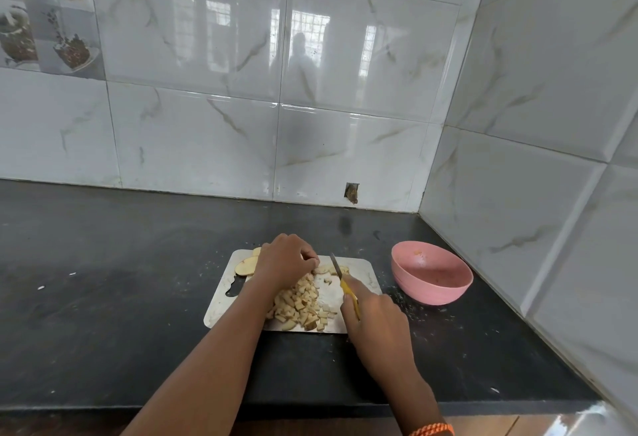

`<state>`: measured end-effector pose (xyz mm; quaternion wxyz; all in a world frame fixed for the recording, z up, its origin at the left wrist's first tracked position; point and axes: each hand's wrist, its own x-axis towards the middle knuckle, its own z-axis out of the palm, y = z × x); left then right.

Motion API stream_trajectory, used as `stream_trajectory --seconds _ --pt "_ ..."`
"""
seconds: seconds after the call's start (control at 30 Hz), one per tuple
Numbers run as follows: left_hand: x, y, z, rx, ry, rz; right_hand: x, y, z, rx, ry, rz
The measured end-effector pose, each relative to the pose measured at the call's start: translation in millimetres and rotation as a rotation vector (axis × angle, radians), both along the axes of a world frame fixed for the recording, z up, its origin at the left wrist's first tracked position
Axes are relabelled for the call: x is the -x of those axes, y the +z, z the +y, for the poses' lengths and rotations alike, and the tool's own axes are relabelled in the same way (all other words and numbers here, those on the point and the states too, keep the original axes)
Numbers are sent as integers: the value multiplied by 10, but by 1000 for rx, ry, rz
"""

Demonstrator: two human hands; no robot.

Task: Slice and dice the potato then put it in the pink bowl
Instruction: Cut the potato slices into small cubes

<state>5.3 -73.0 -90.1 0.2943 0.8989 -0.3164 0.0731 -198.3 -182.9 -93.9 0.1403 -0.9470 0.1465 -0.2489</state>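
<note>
Left hand (283, 259), fingers curled, pins potato slices (326, 269) on the cutting board (221, 301). Right hand (374, 315) fingers wrap the yellow-handled knife (340, 277), blade beside the left fingertips. Diced potato (300, 304) lies below them; pink bowl (431, 273) sits right, on the counter (121, 297).

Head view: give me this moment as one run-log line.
stage: dicing | left hand: holds potato strips | right hand: grips knife | diced potato: on cutting board | pink bowl: no potato visible

Black counter (121, 297) — carries steel board (221, 301), pink bowl (431, 273).
</note>
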Motion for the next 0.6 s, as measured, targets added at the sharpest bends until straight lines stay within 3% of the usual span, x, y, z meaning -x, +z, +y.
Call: stream_trajectory --seconds 0.6 --pt "20 -10 3 -16 36 -2 -87 -5 12 137 65 143"
